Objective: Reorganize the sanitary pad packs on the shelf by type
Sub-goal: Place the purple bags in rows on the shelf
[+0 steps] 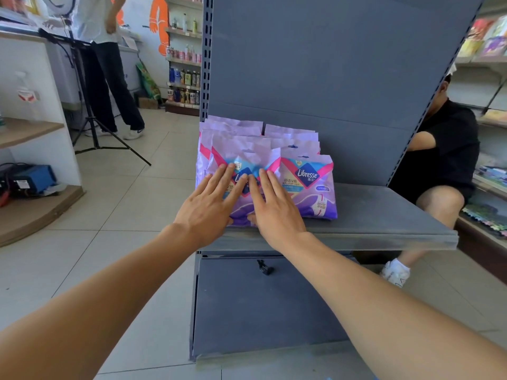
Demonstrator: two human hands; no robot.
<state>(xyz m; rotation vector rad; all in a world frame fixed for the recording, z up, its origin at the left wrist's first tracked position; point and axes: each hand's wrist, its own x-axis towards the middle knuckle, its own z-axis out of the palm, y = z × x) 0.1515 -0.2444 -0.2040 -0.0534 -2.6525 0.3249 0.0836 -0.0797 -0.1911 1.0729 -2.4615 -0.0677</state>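
Several purple, pink and blue Libresse pad packs stand in two rows on the grey shelf (384,215), leaning back toward its panel. My left hand (211,198) and my right hand (274,204) lie flat, fingers straight, side by side on the front pack of the left row (244,157). The front pack of the right row (310,185) stands just right of my right hand, its logo in full view. The packs behind show only their pale top flaps.
A person in black sits on the floor to the right of the shelf unit (444,160). Another person stands at the back left beside a tripod (90,105). Wooden shelves (33,127) line the left side, and a stocked shelf rack (491,171) lines the right.
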